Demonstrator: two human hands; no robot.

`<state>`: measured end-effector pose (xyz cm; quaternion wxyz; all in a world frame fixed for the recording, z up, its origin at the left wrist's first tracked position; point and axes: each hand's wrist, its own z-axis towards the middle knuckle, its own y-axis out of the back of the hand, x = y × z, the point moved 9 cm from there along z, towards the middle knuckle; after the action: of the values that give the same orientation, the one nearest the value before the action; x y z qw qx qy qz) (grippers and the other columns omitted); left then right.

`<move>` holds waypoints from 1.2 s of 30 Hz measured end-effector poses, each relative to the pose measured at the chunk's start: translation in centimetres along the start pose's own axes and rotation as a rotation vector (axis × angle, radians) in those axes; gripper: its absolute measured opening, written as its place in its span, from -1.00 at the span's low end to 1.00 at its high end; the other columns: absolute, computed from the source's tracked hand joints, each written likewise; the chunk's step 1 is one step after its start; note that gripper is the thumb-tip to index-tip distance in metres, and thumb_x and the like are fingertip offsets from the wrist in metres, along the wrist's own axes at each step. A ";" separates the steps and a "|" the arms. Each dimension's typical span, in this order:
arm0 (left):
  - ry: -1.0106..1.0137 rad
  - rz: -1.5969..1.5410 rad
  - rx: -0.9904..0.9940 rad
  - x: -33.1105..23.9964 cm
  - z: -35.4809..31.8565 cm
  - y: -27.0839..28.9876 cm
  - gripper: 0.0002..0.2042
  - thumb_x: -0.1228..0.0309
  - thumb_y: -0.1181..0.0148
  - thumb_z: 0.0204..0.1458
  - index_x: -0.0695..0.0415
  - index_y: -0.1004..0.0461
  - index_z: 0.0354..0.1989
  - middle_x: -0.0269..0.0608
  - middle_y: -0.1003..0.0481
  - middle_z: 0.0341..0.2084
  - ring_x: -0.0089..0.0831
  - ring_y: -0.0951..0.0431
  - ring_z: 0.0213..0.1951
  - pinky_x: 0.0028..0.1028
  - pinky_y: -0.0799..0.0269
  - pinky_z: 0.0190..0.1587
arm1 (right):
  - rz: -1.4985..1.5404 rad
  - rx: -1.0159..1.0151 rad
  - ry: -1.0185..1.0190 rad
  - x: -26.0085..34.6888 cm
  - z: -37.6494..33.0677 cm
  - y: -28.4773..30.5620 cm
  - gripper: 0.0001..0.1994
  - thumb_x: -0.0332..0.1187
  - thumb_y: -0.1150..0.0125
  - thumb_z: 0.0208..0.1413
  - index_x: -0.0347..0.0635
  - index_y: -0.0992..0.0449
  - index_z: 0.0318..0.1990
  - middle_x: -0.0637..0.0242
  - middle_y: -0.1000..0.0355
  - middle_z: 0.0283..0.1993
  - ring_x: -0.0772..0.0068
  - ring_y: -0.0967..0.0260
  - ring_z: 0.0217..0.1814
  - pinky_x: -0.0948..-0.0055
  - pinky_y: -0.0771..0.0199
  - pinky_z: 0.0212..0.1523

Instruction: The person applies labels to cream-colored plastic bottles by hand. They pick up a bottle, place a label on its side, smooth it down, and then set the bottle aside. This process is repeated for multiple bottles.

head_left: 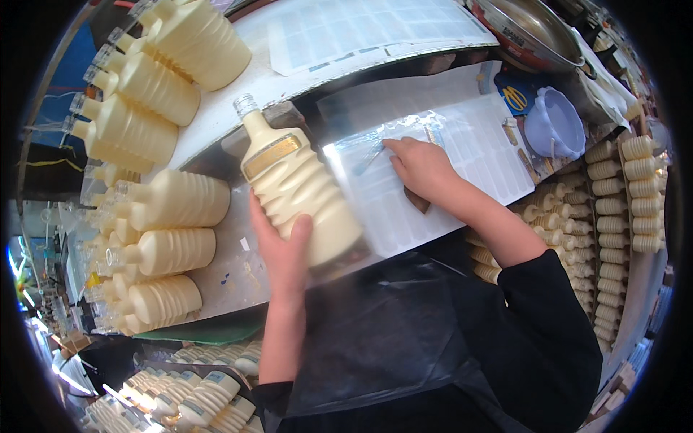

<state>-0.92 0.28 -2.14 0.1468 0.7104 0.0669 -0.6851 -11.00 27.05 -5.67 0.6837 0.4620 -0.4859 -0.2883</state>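
Observation:
My left hand (283, 249) grips a cream ribbed glass bottle (307, 198) around its lower body. The bottle leans to the upper left, with a clear threaded neck and a gold label band on its shoulder. My right hand (426, 169) is over a wet, pale sheet (462, 155) marked in rows. Its index fingertip touches a clear, bluish film (369, 159) on the sheet, while the other fingers curl under. A brown, flat, pointed piece (416, 202) sticks out below the right palm, apparently held in the curled fingers.
Cream bottles (177, 249) lie stacked at the left, more (137, 130) beyond them. A lilac bucket (554, 123) and a metal basin (530, 32) are at the far right. Another marked sheet (382, 32) lies on the white upper surface. Bottle rows (612, 231) fill the right; labelled bottles (206, 397) lie lower left.

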 end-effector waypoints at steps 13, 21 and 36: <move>-0.066 0.055 -0.015 -0.2 0.3 0.2 -0.13 0.27 -0.30 0.12 0.30 0.04 0.53 0.08 -0.25 0.36 -0.18 -0.31 0.34 -0.27 -0.17 0.40 | -0.206 0.235 -0.038 3.2 -7.1 0.2 -0.43 -0.50 -0.22 0.04 -0.33 -0.39 0.28 -0.01 -0.52 -0.19 -0.07 -0.57 -0.26 0.11 -0.59 -0.25; -0.054 0.028 0.014 -0.8 0.1 -0.4 -0.11 0.19 -0.30 0.16 0.30 0.07 0.54 0.08 -0.18 0.41 -0.17 -0.24 0.39 -0.27 -0.09 0.43 | -0.274 0.174 -0.251 -4.0 -8.3 3.6 -0.43 -0.48 -0.27 -0.03 -0.33 -0.41 0.23 0.03 -0.55 -0.25 -0.05 -0.59 -0.25 0.07 -0.59 -0.24; -0.002 -0.114 0.001 -0.3 0.0 -0.6 -0.18 0.33 -0.23 0.22 0.25 0.11 0.55 0.03 -0.15 0.42 -0.20 -0.26 0.37 -0.26 -0.15 0.41 | -0.100 0.165 -0.001 -0.2 -15.1 0.8 -0.69 -0.38 -0.20 0.12 -0.16 -0.51 0.04 0.24 -0.47 0.00 0.00 -0.54 -0.35 0.09 -0.56 -0.36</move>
<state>-1.07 0.89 -1.90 0.1075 0.7047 0.1067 -0.6932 2.89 32.84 -6.57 0.6277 0.5402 -0.4849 -0.2812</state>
